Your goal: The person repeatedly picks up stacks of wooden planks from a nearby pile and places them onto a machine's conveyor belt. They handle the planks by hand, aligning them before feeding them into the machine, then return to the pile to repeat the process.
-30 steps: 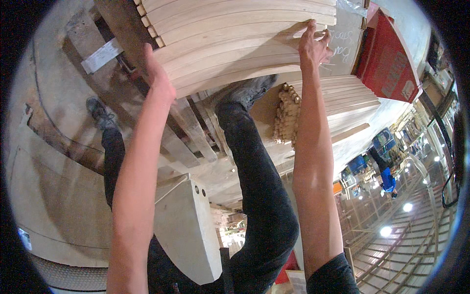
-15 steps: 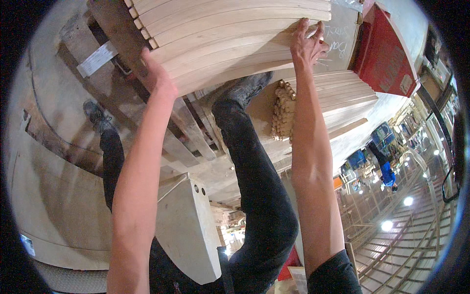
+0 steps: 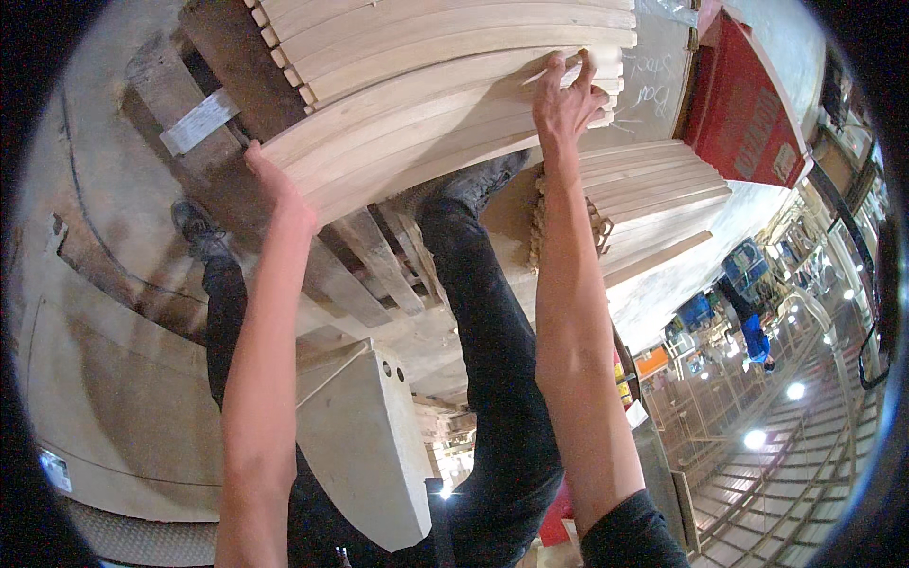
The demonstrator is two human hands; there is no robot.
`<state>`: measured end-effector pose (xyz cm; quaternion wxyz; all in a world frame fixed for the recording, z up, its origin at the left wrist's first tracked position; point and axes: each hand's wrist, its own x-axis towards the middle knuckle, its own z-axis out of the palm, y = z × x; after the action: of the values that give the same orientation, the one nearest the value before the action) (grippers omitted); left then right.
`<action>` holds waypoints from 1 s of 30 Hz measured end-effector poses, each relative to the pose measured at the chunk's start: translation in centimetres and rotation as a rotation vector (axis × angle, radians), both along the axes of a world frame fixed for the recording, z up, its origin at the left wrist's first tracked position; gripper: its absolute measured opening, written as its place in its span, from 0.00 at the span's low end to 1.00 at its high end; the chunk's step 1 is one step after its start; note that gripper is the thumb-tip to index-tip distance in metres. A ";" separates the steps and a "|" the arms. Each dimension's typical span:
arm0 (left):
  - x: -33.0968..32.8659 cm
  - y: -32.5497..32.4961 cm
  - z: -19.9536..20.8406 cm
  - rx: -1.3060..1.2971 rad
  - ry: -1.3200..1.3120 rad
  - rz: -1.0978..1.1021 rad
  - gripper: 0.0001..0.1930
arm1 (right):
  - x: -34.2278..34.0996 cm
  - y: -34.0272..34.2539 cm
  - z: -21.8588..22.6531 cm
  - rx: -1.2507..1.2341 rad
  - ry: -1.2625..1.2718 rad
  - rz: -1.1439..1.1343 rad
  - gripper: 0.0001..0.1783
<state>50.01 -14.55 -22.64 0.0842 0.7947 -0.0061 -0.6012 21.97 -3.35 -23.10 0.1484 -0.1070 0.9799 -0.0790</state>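
A row of pale wooden slats lies between my two hands, side by side like a slab. My left hand is closed on the slats' left ends, its thumb at their far corner. My right hand grips the same row near its right end, fingers bent over the top; what its palm touches is hidden. Just beyond, more wooden slats lie in line, their left ends forming a stepped edge. The held row sits slightly left of those slats and seems to touch them still.
A second stack of slats stands to the right, beside a red bin. Below lies a wooden pallet with gaps between boards. My shoe is near the held slats. A beige machine housing stands close by; a person in blue is far off.
Both hands have shifted left and toward me with the front row of slats. A step now shows between that row's left ends and those of the slats beyond.
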 end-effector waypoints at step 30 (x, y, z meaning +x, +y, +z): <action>58.1 -10.3 58.1 -0.356 -0.880 0.067 0.42 | 53.3 -17.4 44.5 -0.702 -0.766 0.483 0.24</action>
<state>108.12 -24.85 35.50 0.2276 0.9468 -0.1186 -0.1941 75.26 -20.80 21.39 0.4624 -0.3344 0.7190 -0.3967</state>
